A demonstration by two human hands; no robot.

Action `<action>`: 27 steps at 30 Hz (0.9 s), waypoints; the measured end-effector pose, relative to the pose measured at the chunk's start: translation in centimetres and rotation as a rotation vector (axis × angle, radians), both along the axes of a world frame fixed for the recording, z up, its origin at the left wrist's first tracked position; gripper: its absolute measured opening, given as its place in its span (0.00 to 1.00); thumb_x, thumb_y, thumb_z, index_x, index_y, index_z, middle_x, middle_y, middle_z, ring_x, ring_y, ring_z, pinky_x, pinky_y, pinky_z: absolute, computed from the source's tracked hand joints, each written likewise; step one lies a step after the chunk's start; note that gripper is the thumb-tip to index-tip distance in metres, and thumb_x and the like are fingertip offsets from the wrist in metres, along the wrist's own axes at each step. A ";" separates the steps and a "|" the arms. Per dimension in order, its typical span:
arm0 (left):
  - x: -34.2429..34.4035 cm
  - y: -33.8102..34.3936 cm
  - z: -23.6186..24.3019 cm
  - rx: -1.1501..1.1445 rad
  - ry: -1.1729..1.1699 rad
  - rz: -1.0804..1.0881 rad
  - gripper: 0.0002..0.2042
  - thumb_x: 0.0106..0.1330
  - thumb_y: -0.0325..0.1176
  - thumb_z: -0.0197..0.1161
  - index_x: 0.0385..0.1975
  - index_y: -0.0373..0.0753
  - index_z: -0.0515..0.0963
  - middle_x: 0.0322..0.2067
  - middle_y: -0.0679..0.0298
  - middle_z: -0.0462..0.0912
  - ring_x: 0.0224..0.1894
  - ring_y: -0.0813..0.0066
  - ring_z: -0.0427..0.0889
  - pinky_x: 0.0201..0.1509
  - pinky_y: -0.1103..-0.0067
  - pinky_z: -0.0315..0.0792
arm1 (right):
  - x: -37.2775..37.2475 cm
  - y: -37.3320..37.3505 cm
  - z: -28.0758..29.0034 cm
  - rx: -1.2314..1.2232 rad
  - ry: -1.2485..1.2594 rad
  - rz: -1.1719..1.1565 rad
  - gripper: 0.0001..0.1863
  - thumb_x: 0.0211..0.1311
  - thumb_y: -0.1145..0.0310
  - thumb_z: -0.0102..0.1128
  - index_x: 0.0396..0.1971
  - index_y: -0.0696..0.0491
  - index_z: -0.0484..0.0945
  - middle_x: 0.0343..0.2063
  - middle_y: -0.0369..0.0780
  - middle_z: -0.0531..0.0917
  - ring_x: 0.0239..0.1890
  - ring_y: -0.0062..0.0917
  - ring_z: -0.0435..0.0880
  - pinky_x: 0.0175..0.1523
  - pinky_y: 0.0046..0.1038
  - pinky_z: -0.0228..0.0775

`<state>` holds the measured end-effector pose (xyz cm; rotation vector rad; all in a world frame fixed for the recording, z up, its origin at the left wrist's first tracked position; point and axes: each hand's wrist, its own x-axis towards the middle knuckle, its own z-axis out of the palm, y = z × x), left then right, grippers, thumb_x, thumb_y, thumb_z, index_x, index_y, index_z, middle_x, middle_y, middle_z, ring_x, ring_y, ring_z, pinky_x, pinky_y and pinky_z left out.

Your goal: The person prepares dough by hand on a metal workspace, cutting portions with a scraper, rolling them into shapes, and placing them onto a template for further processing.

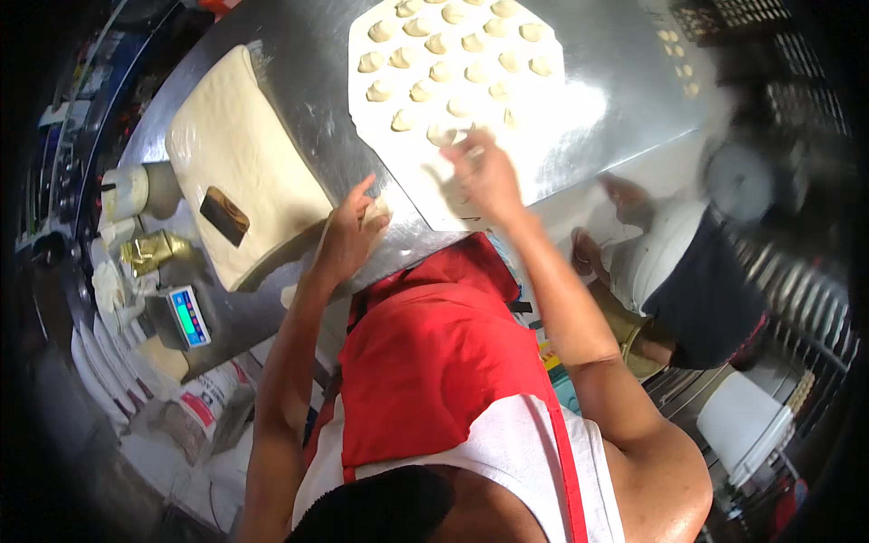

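Observation:
My right hand reaches over a white board, slightly blurred, its fingers pinched at a small piece of dough by the near end of the rows. Several similar dough lumps lie spaced over the board. To the left, my left hand is curled close to the table, with a pale bit of dough showing between thumb and fingers; the hand hides most of it. Beside it spreads a large, flat slab of dough, with a dark-bladed scraper lying on top.
A metal table carries all this. At its left stand a digital scale, a gold packet and a white tub. Beyond the right edge are another person, a white bucket and metal racks.

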<state>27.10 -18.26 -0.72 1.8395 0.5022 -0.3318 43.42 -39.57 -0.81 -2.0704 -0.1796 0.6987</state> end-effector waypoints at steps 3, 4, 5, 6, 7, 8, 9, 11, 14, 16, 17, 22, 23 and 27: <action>-0.8 0.0 0.5 -0.224 -0.178 0.116 0.33 0.72 0.19 0.64 0.77 0.32 0.64 0.57 0.56 0.85 0.57 0.71 0.84 0.63 0.76 0.77 | -6.2 5.0 1.8 0.301 -0.076 0.425 0.22 0.66 0.57 0.71 0.55 0.54 0.84 0.53 0.56 0.85 0.62 0.49 0.81 0.68 0.42 0.71; -1.4 0.5 0.0 -0.278 -0.219 0.171 0.24 0.75 0.25 0.63 0.70 0.31 0.70 0.54 0.53 0.86 0.53 0.69 0.86 0.60 0.74 0.78 | -7.0 5.9 2.0 0.216 -0.198 0.405 0.19 0.66 0.63 0.69 0.53 0.56 0.83 0.45 0.53 0.87 0.55 0.44 0.87 0.61 0.41 0.76; -1.9 1.5 0.0 -0.058 -0.151 0.005 0.19 0.78 0.30 0.61 0.64 0.30 0.74 0.50 0.51 0.86 0.50 0.65 0.87 0.57 0.70 0.78 | -6.6 6.2 2.2 0.328 -0.017 0.335 0.15 0.67 0.68 0.70 0.50 0.56 0.83 0.40 0.47 0.87 0.47 0.36 0.87 0.54 0.35 0.77; -2.4 2.6 0.1 0.171 -0.082 -0.159 0.16 0.80 0.35 0.58 0.58 0.29 0.78 0.46 0.49 0.87 0.46 0.61 0.88 0.54 0.67 0.79 | -6.1 6.5 2.8 0.443 0.164 0.260 0.12 0.68 0.72 0.71 0.48 0.57 0.82 0.35 0.41 0.87 0.39 0.27 0.86 0.47 0.30 0.77; -2.7 3.0 0.1 0.164 -0.099 -0.156 0.16 0.80 0.35 0.58 0.58 0.29 0.78 0.46 0.49 0.87 0.46 0.61 0.88 0.54 0.67 0.79 | -6.1 6.4 3.6 0.475 0.214 0.107 0.13 0.69 0.75 0.69 0.51 0.57 0.81 0.30 0.38 0.86 0.34 0.22 0.85 0.41 0.26 0.76; -2.7 3.0 0.2 0.096 -0.030 -0.212 0.18 0.82 0.40 0.56 0.58 0.30 0.78 0.46 0.48 0.88 0.47 0.57 0.88 0.53 0.64 0.79 | -5.7 5.9 1.9 0.263 0.037 0.172 0.17 0.72 0.68 0.69 0.54 0.58 0.78 0.28 0.42 0.86 0.34 0.24 0.85 0.41 0.30 0.77; -3.0 3.0 0.1 0.029 0.046 -0.258 0.20 0.83 0.44 0.53 0.57 0.32 0.79 0.46 0.46 0.88 0.49 0.53 0.88 0.53 0.62 0.78 | -6.7 6.3 2.3 0.087 -0.061 0.247 0.17 0.72 0.63 0.69 0.51 0.59 0.79 0.29 0.44 0.86 0.33 0.25 0.85 0.41 0.31 0.77; -2.5 2.1 0.0 0.172 -0.180 -0.268 0.18 0.81 0.42 0.53 0.50 0.30 0.79 0.41 0.43 0.88 0.44 0.43 0.87 0.50 0.55 0.78 | -8.5 6.4 2.0 -0.060 -0.296 0.410 0.26 0.73 0.47 0.68 0.41 0.60 0.81 0.28 0.47 0.86 0.32 0.26 0.83 0.41 0.34 0.76; -0.7 -0.5 4.1 0.286 -0.293 -0.248 0.13 0.76 0.35 0.55 0.40 0.29 0.79 0.37 0.36 0.87 0.44 0.29 0.84 0.48 0.47 0.78 | -8.8 6.5 6.2 0.079 -0.138 0.076 0.30 0.69 0.44 0.66 0.48 0.60 0.83 0.32 0.58 0.87 0.35 0.48 0.89 0.46 0.45 0.79; 1.2 -1.5 5.3 0.373 -0.293 -0.275 0.11 0.75 0.33 0.56 0.40 0.30 0.80 0.37 0.36 0.87 0.42 0.31 0.86 0.49 0.48 0.79 | -7.5 6.6 8.3 0.043 -0.227 0.013 0.20 0.71 0.55 0.64 0.44 0.60 0.82 0.23 0.54 0.84 0.26 0.44 0.85 0.39 0.42 0.78; 2.4 -1.5 4.2 0.464 -0.200 -0.399 0.10 0.73 0.33 0.59 0.39 0.31 0.81 0.39 0.38 0.88 0.46 0.35 0.87 0.53 0.51 0.80 | -7.4 6.7 8.3 0.028 -0.256 -0.021 0.19 0.70 0.56 0.64 0.42 0.60 0.82 0.24 0.54 0.84 0.27 0.43 0.85 0.40 0.43 0.78; 3.9 1.7 -7.0 -0.254 -0.556 -0.224 0.20 0.67 0.48 0.68 0.38 0.32 0.80 0.42 0.42 0.85 0.47 0.47 0.87 0.47 0.63 0.77 | -10.3 7.5 10.5 0.249 -0.580 0.390 0.11 0.71 0.63 0.69 0.39 0.56 0.82 0.39 0.45 0.86 0.45 0.32 0.84 0.58 0.35 0.75; 4.4 1.5 -6.7 -0.238 -0.530 -0.217 0.23 0.68 0.51 0.66 0.39 0.31 0.79 0.41 0.41 0.85 0.45 0.47 0.86 0.46 0.64 0.76 | -8.6 6.7 9.9 0.196 -0.357 0.252 0.13 0.72 0.61 0.69 0.41 0.56 0.83 0.41 0.44 0.86 0.45 0.31 0.84 0.58 0.34 0.75; 5.5 1.1 -7.6 0.408 -0.070 -0.059 0.20 0.76 0.43 0.52 0.47 0.29 0.80 0.41 0.33 0.84 0.48 0.29 0.82 0.54 0.51 0.75 | 4.5 -3.1 3.0 0.088 -0.248 -0.176 0.23 0.77 0.57 0.63 0.62 0.56 0.84 0.42 0.45 0.92 0.43 0.29 0.91 0.46 0.34 0.82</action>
